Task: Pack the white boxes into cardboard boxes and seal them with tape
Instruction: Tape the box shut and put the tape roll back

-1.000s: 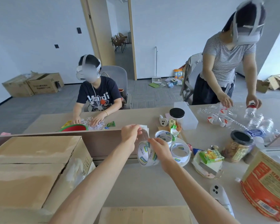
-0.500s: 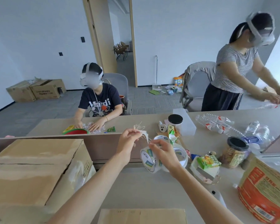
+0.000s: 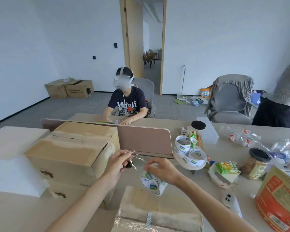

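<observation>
Left grip [image 3: 119, 162] pinched the crumpled free end of clear tape [image 3: 137, 159], which stretched across to the tape roll [image 3: 153, 183]. Right grip [image 3: 163, 169] held that roll from above, fingers curled round it, over the table [image 3: 20, 213]. Small cardboard box [image 3: 159, 213] sat just below the roll, clear tape on its top. Bigger cardboard box [image 3: 70, 148] stood left, white box [image 3: 13, 174] just beside it. Spare rolls [image 3: 189, 153] lay to the right.
</observation>
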`<state>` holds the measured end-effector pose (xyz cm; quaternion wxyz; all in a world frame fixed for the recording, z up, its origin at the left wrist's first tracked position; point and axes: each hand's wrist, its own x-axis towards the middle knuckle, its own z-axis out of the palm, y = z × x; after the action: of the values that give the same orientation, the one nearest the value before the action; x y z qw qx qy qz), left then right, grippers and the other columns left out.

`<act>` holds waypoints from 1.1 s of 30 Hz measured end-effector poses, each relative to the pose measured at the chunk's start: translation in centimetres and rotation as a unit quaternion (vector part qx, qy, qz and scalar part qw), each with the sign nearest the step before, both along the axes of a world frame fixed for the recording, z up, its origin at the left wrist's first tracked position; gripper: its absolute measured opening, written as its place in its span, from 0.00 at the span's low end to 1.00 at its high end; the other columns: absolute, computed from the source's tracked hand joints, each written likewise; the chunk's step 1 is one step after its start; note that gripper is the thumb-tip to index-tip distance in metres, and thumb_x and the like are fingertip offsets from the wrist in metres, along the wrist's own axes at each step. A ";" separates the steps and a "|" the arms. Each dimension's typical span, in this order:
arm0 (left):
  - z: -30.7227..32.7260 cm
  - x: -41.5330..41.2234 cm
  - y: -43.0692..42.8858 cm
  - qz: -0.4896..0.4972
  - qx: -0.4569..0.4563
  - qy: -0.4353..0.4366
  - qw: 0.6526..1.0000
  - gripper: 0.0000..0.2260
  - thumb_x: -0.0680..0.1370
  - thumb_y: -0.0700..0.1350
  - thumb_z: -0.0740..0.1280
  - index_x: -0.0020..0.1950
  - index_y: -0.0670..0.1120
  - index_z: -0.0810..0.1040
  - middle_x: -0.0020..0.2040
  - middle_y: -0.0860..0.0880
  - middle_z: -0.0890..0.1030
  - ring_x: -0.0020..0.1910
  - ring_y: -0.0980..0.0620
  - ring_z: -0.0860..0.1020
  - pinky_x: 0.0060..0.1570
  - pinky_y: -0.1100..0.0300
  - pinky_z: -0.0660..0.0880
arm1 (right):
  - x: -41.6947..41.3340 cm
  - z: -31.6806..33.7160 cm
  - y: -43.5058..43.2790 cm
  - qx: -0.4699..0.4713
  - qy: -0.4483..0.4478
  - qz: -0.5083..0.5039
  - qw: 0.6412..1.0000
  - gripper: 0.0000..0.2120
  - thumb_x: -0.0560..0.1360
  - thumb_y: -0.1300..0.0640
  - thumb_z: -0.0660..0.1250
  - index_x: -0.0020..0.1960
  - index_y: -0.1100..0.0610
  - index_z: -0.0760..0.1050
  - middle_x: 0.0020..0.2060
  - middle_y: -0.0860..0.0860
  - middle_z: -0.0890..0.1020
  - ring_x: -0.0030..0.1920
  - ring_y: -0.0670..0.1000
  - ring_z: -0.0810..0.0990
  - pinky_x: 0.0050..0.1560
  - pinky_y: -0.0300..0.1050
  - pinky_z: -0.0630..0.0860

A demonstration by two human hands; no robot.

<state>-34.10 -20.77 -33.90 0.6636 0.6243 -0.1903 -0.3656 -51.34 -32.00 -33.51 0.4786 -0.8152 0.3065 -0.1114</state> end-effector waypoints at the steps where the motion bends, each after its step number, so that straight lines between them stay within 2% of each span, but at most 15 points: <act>1: -0.1 0.1 1.3 0.011 0.016 -0.026 0.999 0.05 0.77 0.41 0.70 0.50 0.41 0.80 0.39 0.46 0.80 0.28 0.56 0.67 0.26 0.64 0.58 | 0.1 -0.1 0.6 0.000 0.004 0.007 1.000 0.02 0.73 0.44 0.70 0.43 0.40 0.80 0.36 0.42 0.83 0.37 0.39 0.79 0.41 0.36 0.76; 3: -0.5 0.2 4.0 0.032 0.049 -0.067 0.996 0.05 0.76 0.43 0.71 0.47 0.42 0.81 0.38 0.47 0.79 0.29 0.55 0.68 0.26 0.64 0.60 | 0.1 -0.2 2.0 -0.003 0.010 0.027 1.000 0.03 0.74 0.46 0.70 0.41 0.40 0.80 0.36 0.42 0.83 0.37 0.40 0.80 0.40 0.35 0.76; 6: -2.0 -0.5 7.9 0.037 0.097 -0.094 0.990 0.05 0.76 0.45 0.71 0.46 0.44 0.83 0.35 0.51 0.77 0.31 0.55 0.69 0.29 0.64 0.64 | 0.1 -1.6 4.0 -0.006 0.027 0.052 0.998 0.04 0.74 0.48 0.71 0.40 0.42 0.80 0.37 0.41 0.83 0.39 0.39 0.79 0.42 0.35 0.75; 8: -3.4 -1.3 10.3 0.039 0.117 -0.082 0.989 0.05 0.76 0.46 0.71 0.46 0.45 0.83 0.32 0.52 0.77 0.30 0.56 0.69 0.30 0.63 0.65 | 0.1 -3.2 5.0 0.009 0.053 0.068 0.996 0.02 0.74 0.47 0.71 0.43 0.42 0.81 0.37 0.41 0.82 0.39 0.40 0.79 0.42 0.35 0.74; 11: -5.6 -2.2 12.8 0.054 0.127 -0.053 0.989 0.05 0.76 0.45 0.71 0.48 0.45 0.83 0.32 0.52 0.78 0.29 0.57 0.70 0.31 0.64 0.65 | 0.0 -5.6 6.4 0.031 0.090 0.082 0.992 0.10 0.71 0.44 0.73 0.50 0.45 0.78 0.37 0.43 0.82 0.39 0.41 0.79 0.46 0.39 0.74; 15: -8.3 -2.2 14.3 0.054 0.134 -0.026 0.989 0.06 0.76 0.45 0.72 0.49 0.44 0.83 0.37 0.49 0.79 0.31 0.55 0.69 0.31 0.63 0.64 | -0.2 -7.2 7.8 0.033 0.113 0.074 0.990 0.15 0.67 0.39 0.71 0.45 0.48 0.76 0.32 0.46 0.84 0.36 0.44 0.80 0.47 0.45 0.77; 17: -9.5 -1.5 14.4 0.044 0.137 -0.015 0.989 0.05 0.76 0.45 0.72 0.49 0.44 0.84 0.37 0.48 0.78 0.31 0.54 0.68 0.31 0.63 0.63 | -0.1 -7.4 8.2 0.018 0.122 0.059 0.991 0.15 0.67 0.39 0.71 0.43 0.48 0.76 0.33 0.47 0.85 0.36 0.45 0.79 0.44 0.44 0.77; 20: -11.1 -0.4 14.4 0.013 0.139 -0.001 0.990 0.05 0.76 0.45 0.71 0.48 0.44 0.83 0.34 0.48 0.73 0.29 0.55 0.66 0.29 0.63 0.62 | 0.1 -7.4 8.8 0.009 0.113 0.008 0.993 0.11 0.71 0.45 0.73 0.43 0.52 0.78 0.34 0.46 0.83 0.36 0.44 0.77 0.39 0.37 0.73; 23: -12.6 0.4 14.9 -0.007 0.143 0.011 0.990 0.07 0.76 0.46 0.71 0.48 0.43 0.82 0.30 0.54 0.74 0.31 0.55 0.68 0.31 0.61 0.63 | 0.4 -7.2 9.7 -0.001 0.103 -0.041 0.994 0.10 0.72 0.50 0.74 0.40 0.56 0.78 0.34 0.45 0.79 0.35 0.43 0.74 0.36 0.33 0.70; 26: -13.9 0.7 15.2 -0.022 0.153 0.024 0.988 0.06 0.77 0.47 0.70 0.48 0.46 0.82 0.32 0.60 0.79 0.37 0.55 0.72 0.35 0.60 0.67 | 1.2 -7.1 10.3 -0.021 0.113 -0.051 0.992 0.10 0.72 0.52 0.74 0.38 0.56 0.78 0.30 0.45 0.76 0.32 0.44 0.71 0.34 0.34 0.68; 29: -14.8 0.8 15.4 -0.022 0.153 0.058 0.986 0.05 0.76 0.48 0.71 0.45 0.46 0.82 0.39 0.55 0.82 0.37 0.54 0.70 0.35 0.60 0.66 | 2.2 -7.0 10.1 -0.077 0.156 -0.032 0.984 0.10 0.71 0.51 0.74 0.34 0.52 0.77 0.31 0.49 0.77 0.33 0.46 0.71 0.37 0.41 0.69; 33: -14.9 1.3 15.3 -0.042 0.149 0.062 0.986 0.05 0.76 0.47 0.71 0.42 0.47 0.82 0.37 0.57 0.81 0.36 0.57 0.73 0.35 0.61 0.67 | 3.7 -6.3 10.1 -0.147 0.219 0.008 0.965 0.13 0.69 0.48 0.72 0.30 0.47 0.72 0.31 0.48 0.78 0.32 0.46 0.73 0.34 0.40 0.69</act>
<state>-32.84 -5.47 -48.85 0.5576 0.6838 -0.1178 -0.4557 -47.68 -21.88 -39.83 0.2753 -0.8837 0.3773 0.0299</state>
